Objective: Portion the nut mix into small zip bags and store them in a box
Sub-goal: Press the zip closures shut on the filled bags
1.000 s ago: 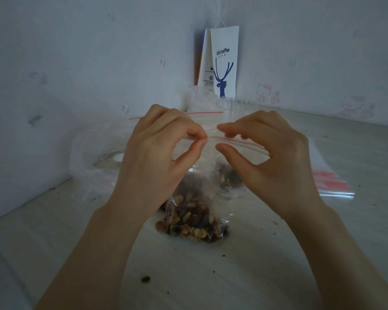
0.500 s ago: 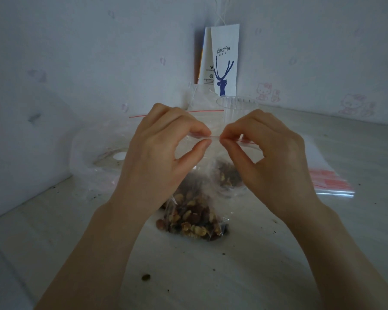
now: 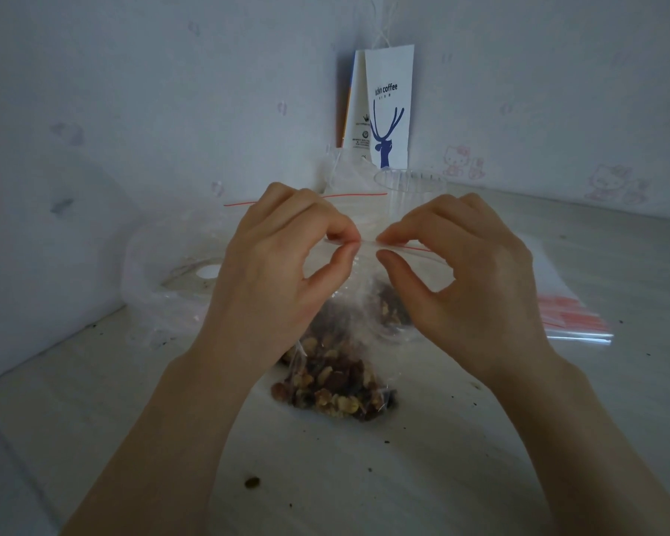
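Note:
A small clear zip bag [image 3: 337, 381] holding nut mix stands on the pale table in the middle of the head view. Its red-lined zip strip is held up between my hands. My left hand [image 3: 271, 280] pinches the strip between thumb and forefinger. My right hand [image 3: 469, 288] has its curled fingers on the strip just to the right, with the thumb tip a little below it. The two hands' fingertips are nearly touching. More nuts show through the plastic behind the bag.
A stack of empty zip bags [image 3: 565, 307] lies at the right. A clear plastic cup [image 3: 410, 187] and a white paper coffee bag [image 3: 389, 110] stand in the corner behind. A crumpled clear bag [image 3: 163, 272] lies at the left. A nut crumb [image 3: 252, 483] lies in front.
My right hand closed in on the zip strip beside my left, pinched it, and its thumb has now eased slightly down. The bag and my left hand have hardly moved.

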